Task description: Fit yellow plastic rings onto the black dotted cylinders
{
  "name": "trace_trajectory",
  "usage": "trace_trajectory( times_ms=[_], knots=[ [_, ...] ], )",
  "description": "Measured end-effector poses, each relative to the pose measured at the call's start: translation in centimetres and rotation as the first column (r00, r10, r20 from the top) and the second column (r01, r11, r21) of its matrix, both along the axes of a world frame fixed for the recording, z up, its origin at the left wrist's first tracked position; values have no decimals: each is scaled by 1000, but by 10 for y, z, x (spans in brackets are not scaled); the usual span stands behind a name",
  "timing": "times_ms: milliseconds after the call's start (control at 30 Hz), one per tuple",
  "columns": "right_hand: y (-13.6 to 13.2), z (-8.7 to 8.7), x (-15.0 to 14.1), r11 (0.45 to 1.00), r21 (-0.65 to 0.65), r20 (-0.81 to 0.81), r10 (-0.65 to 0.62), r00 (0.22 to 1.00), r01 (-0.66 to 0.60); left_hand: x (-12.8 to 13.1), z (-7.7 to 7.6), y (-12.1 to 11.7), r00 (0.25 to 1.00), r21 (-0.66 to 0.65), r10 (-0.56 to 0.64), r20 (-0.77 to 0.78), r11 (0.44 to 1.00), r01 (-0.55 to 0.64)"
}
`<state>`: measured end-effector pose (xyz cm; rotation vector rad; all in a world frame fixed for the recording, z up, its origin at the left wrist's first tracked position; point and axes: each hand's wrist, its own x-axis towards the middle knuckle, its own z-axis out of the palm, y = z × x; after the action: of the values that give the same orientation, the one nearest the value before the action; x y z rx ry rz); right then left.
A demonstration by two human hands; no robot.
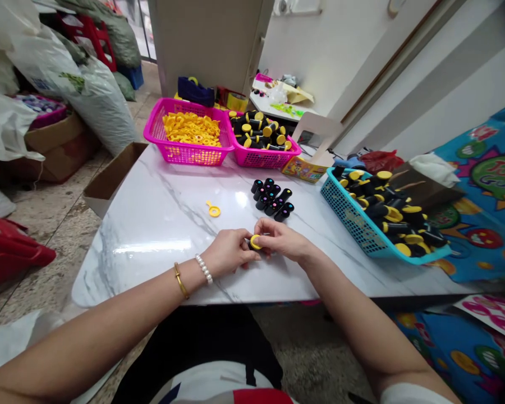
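Observation:
Between my two hands, just above the front part of the white table [160, 280], is a small black cylinder with a yellow cap [256, 242]. My left hand [231, 249] wraps its fingers round the cylinder's dark side. On the yellow end, the thumb and fingers of my right hand [281, 240] pinch. My fingers hide most of the cylinder. Beyond my hands stands a cluster of several black cylinders [272, 199] with small coloured dots on their ends. To its left a single yellow ring piece with a tab [213, 210] lies flat.
A pink basket [189, 157] of yellow pieces and another pink basket [265, 160] of black-and-yellow cylinders stand at the back. On the right is a blue basket [357, 224] full of similar cylinders. A cardboard box [109, 174] stands beside the table's left edge.

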<state>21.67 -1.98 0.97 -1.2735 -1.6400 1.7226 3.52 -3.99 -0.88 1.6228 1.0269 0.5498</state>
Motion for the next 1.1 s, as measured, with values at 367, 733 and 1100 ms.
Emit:
trace_trajectory(
  times_ms=[367, 733, 1100],
  knots=[
    [-23, -6, -5, 987, 125, -49, -94, 994, 99, -4, 3, -5, 990, 165, 1, -143, 986, 23],
    [19, 79, 122, 439, 822, 139, -772, 620, 363, -74, -19, 68, 835, 789, 407, -370, 612, 51],
    [-16, 19, 86, 418, 902, 372, -621, 690, -110, -72, -12, 74, 791, 848, 564, -237, 517, -114]
  ],
)
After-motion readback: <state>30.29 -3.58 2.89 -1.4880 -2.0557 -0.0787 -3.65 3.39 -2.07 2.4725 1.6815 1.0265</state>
